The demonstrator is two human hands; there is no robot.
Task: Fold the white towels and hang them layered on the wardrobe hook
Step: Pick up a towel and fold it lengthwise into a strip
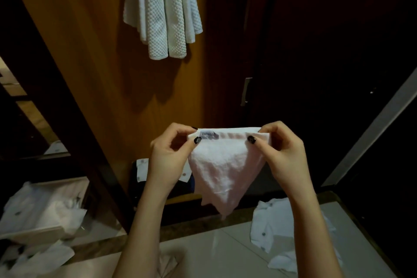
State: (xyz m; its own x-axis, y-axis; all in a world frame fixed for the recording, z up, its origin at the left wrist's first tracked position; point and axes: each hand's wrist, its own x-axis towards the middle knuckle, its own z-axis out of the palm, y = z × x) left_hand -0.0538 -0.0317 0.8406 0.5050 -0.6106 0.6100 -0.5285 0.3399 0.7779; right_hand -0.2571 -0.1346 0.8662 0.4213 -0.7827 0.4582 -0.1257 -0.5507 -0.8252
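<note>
I hold a small white towel [223, 171] up in front of me, its top edge stretched level and its lower part hanging to a point. My left hand [169, 153] pinches the top left corner beside a small label. My right hand [282, 151] pinches the top right corner. Two white waffle-textured towels [162, 7] hang folded and overlapping high on the wooden wardrobe panel [90, 52]; the hook itself is out of view at the top edge.
An open drawer [52, 230] with crumpled white cloth stands at the lower left. More white cloth [282, 228] lies on the pale floor at the right. A dark wardrobe door with a metal handle [246, 91] is right of the panel. Folded clothes [144, 169] sit low inside the wardrobe.
</note>
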